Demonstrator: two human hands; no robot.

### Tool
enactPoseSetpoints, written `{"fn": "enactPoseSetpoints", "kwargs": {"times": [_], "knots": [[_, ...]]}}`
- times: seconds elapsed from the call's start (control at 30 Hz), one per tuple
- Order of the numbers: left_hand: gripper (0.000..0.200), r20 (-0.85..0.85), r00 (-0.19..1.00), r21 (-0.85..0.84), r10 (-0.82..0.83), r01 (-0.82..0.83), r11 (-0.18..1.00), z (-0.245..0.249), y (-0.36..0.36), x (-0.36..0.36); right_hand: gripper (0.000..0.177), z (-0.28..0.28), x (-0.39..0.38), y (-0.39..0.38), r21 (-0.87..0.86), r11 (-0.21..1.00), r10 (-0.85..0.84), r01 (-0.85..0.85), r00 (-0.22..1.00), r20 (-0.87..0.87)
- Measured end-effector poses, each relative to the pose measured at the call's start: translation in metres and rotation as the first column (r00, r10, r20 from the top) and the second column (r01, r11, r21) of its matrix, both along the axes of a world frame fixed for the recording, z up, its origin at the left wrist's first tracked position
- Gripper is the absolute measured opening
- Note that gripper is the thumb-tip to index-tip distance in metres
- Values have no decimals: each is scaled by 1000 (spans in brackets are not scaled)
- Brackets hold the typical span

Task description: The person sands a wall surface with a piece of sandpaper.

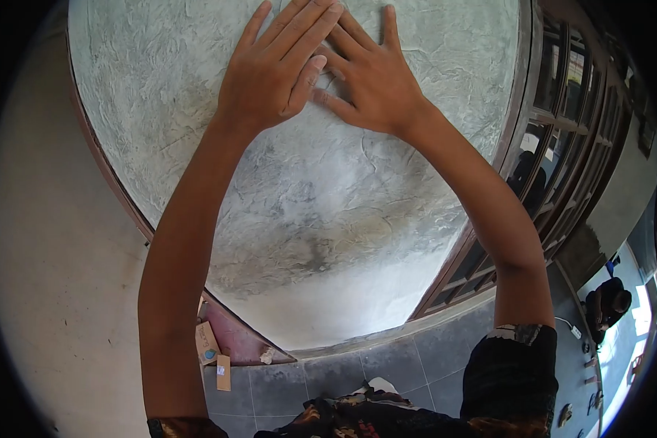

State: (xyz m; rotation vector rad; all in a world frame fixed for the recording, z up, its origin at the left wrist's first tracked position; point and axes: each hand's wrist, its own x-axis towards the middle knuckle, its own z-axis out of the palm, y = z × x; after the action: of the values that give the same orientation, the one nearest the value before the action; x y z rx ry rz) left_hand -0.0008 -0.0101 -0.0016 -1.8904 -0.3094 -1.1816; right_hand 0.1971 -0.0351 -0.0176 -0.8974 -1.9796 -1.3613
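Both arms reach up in front of a rough, textured grey-green wall panel (306, 190). My left hand (274, 69) shows its back, with the fingers stretched out and nothing held. Close on its right, my right hand (376, 77) has its fingers spread, also with nothing in it. The fingertips of the two hands meet or overlap near the top edge of the view. Both hands lie over the panel; whether the palms press on it cannot be made out. Pale smudges mark the thumbs.
Wood-framed glass panes (562, 95) stand on the right, a plain wall (66, 255) on the left. Cardboard pieces (224, 372) lie on the grey tiled floor (328, 379). At the far right, a person in dark clothes (606, 306) is low near a white power strip (576, 332).
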Motion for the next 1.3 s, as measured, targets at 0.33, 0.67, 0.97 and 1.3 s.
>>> {"fn": "enactPoseSetpoints", "kwargs": {"times": [0.33, 0.67, 0.97, 1.3], "knots": [[54, 426, 878, -10, 221, -239, 971, -45, 10, 63, 71, 4, 63, 8, 113, 949, 299, -294, 954, -31], [59, 525, 800, -73, 290, -297, 952, -2, 6, 92, 51, 3, 61, 13, 194, 940, 305, -280, 946, -109], [58, 558, 751, -190, 352, -297, 936, -47, 4, 106, 49, -1, 63, 34, 327, 893, 355, -309, 930, -91], [55, 591, 735, -187, 332, -276, 943, -105, 2, 121, 45, -1, 62, 34, 350, 879, 376, -324, 922, -90]]}}
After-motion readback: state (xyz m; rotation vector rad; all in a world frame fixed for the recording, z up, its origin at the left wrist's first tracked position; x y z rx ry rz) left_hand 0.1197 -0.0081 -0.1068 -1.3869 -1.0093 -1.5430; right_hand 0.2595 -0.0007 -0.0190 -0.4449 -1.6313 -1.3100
